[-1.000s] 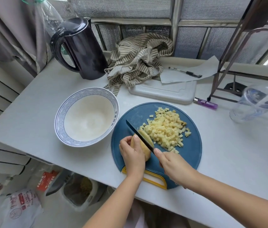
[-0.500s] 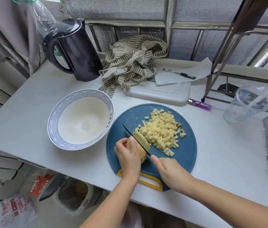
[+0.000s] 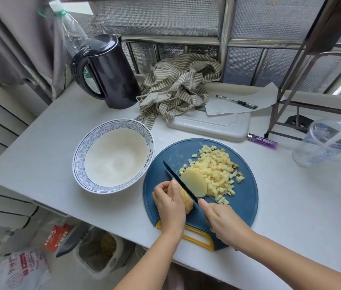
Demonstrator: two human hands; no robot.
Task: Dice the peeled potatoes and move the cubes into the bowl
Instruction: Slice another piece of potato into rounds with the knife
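At the near edge of the table, a peeled potato is held down on the round blue cutting board by the curled fingers of the left hand. A black knife is gripped by its handle in the right hand, and its blade is set between the potato and a cut slice. Potato cubes are heaped just beyond the slice, on the board. A blue-rimmed bowl is placed just beside the board, to the left. Farther back, a black kettle and a striped cloth are seen.
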